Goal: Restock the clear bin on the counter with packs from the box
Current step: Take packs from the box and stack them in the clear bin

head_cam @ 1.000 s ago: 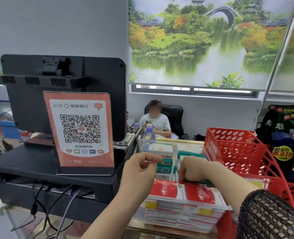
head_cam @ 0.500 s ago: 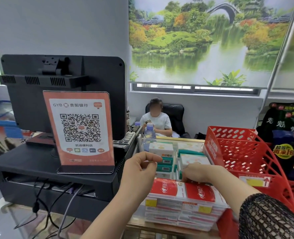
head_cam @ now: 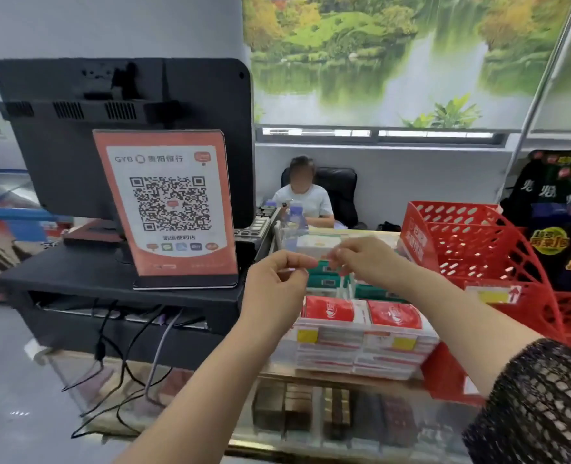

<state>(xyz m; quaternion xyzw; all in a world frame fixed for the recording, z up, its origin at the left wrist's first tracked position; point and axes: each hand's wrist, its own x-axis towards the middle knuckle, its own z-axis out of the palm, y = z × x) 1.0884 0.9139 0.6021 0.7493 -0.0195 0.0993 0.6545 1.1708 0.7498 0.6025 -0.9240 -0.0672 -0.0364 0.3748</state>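
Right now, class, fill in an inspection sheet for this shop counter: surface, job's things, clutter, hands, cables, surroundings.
Surface: glass counter, goods showing beneath.
Job's things: clear bin, red packs in front, green packs behind; box not seen.
Clutter: monitor, QR sign, bottle, red baskets.
Hands: left hand and right hand raised over the bin, fingertips nearly meeting; any hold too blurred to tell.
Cables: black cables hang below the monitor.
Surroundings: seated person, landscape blind, snack bags at right.

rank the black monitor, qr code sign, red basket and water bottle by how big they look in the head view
1. black monitor
2. red basket and qr code sign look close; the basket runs off the frame edge, so I won't rank them
3. water bottle, smallest, though it stands farther back
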